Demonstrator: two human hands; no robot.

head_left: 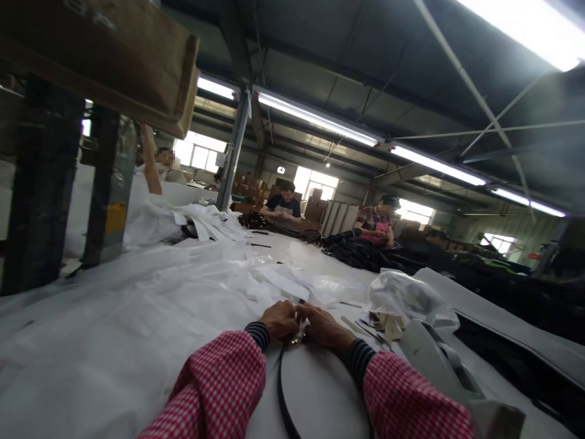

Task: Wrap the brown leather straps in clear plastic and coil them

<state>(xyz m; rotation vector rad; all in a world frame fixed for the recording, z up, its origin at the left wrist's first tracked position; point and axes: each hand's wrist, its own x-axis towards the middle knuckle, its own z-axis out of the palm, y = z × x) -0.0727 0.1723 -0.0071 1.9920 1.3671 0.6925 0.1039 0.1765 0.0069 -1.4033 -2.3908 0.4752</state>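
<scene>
Both hands meet over the white table at the lower middle. My left hand (pixel 280 320) is closed, its fingers bent around part of a black belt (pixel 283 390). My right hand (pixel 322 326) is closed too, pinching the same belt beside the left fingertips. A shiny metal buckle (pixel 296 341) shows just under the hands. From there the strap loops down toward me, out of the bottom of the view. A short dark end (pixel 301 301) sticks out beyond the fingers. The exact grip is partly hidden by my hands.
A grey tape dispenser (pixel 434 360) and a crumpled clear plastic bag (pixel 409 296) lie to the right. White sheeting (pixel 114 341) covers the left. Black belts (pixel 365 250) are heaped farther back, near co-workers. A cardboard box (pixel 137 67) overhangs at upper left above dark posts (pixel 103 183).
</scene>
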